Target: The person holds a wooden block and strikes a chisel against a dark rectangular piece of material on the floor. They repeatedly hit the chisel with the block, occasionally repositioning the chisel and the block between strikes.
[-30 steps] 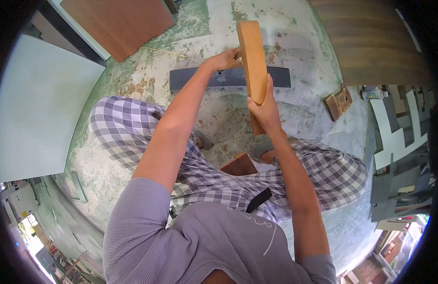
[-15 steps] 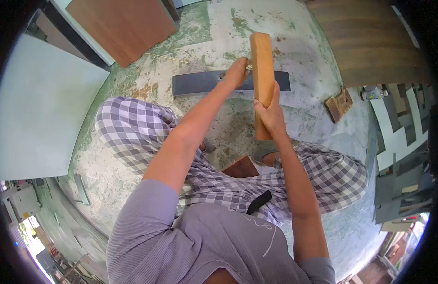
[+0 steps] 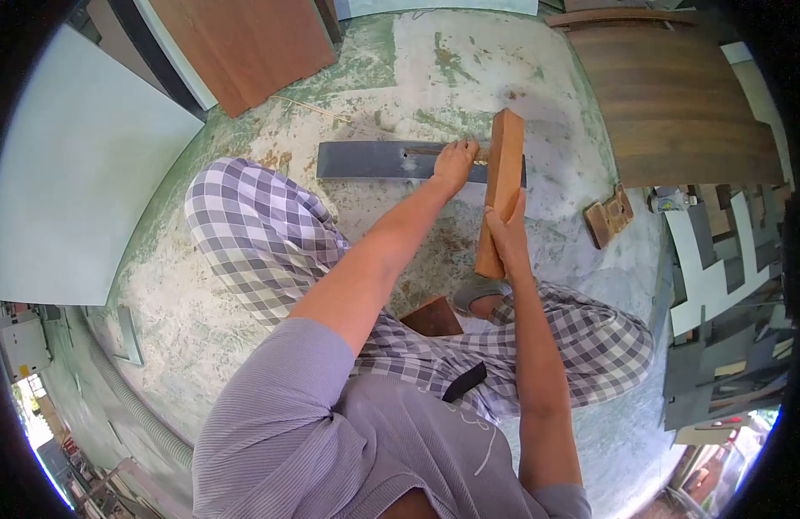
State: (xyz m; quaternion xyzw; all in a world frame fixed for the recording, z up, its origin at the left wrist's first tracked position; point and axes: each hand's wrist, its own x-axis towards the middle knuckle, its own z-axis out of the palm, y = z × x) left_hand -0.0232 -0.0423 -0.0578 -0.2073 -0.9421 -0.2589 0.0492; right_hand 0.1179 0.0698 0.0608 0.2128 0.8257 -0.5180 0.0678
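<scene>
A long orange-brown wooden block (image 3: 504, 173) stands tilted a little to the right, its lower part gripped by my right hand (image 3: 510, 235). Just left of the block, my left hand (image 3: 456, 166) is closed over the dark grey curved strip (image 3: 356, 160) on the floor. Its fingers wrap something narrow and brownish, mostly hidden, that shows between the hand and the block. The block covers the strip near its right end. Between my legs lies a reddish-brown wooden piece (image 3: 434, 317).
A small brown wooden piece (image 3: 607, 216) lies on the floor at the right. Beyond it are grey and white offcuts (image 3: 707, 268) and a large brown panel (image 3: 677, 104). A pale panel (image 3: 80, 164) and a reddish-brown board (image 3: 244, 52) stand at the left.
Both hands and the block have moved lower and rightward in view. The block now leans to the right, and my left hand lies over the dark strip.
</scene>
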